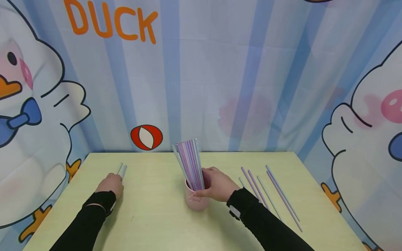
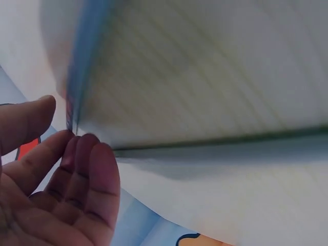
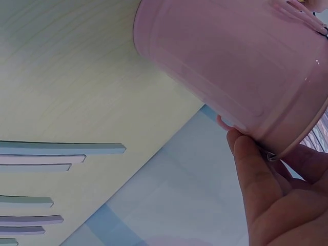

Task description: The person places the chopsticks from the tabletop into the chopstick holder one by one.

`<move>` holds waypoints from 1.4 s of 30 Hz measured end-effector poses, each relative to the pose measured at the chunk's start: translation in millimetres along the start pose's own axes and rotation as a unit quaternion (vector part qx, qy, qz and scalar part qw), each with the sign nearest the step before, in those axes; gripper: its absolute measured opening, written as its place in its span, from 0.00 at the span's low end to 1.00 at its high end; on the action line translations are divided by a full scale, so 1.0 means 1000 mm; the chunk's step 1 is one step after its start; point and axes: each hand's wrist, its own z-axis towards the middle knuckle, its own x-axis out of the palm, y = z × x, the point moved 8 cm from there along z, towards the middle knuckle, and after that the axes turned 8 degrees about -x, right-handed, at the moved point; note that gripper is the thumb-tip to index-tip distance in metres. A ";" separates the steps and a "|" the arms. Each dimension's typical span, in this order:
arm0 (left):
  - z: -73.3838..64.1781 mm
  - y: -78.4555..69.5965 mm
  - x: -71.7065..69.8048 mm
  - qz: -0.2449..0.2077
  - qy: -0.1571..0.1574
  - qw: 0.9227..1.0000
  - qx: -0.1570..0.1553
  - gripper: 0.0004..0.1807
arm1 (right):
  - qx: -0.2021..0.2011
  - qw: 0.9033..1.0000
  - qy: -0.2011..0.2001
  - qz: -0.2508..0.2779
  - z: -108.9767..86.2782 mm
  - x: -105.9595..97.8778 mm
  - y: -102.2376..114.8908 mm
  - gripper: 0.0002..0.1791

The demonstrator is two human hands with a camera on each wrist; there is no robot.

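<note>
A pink cup (image 1: 197,203) stands near the table's middle, holding a bundle of pastel straws (image 1: 190,164) that lean slightly left. My right hand (image 1: 220,184) grips the cup's rim from the right, its thumb across the front. In the right wrist view, the fingers (image 3: 256,179) are at the rim, beside a small lug on the cup's side. Over at the left, my left hand (image 1: 110,184) is at two pale straws (image 1: 123,170). Its thumb stands apart from the other fingers in the left wrist view, with a blue straw (image 2: 84,66) ending close to the fingertips.
To the right of the cup, several purple, green and blue straws (image 1: 284,195) lie spread on the pale yellow table (image 1: 157,223), some partly behind the right forearm. A curtain (image 1: 204,76) with duck pictures hangs behind the table and at both sides.
</note>
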 end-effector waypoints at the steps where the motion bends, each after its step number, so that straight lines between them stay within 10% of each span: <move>1: 0.000 -0.002 0.000 -0.005 0.001 1.000 0.004 0.04 | -0.001 1.000 0.000 0.000 0.000 0.000 0.000 0.45; 26: -0.013 -0.047 0.021 -0.077 0.070 0.995 -0.005 0.30 | -0.002 1.000 -0.006 0.008 0.002 0.001 -0.004 0.46; 42: -0.011 -0.075 -0.062 -0.225 -0.021 0.974 0.026 0.24 | -0.024 0.999 -0.011 0.032 0.005 0.001 -0.001 0.38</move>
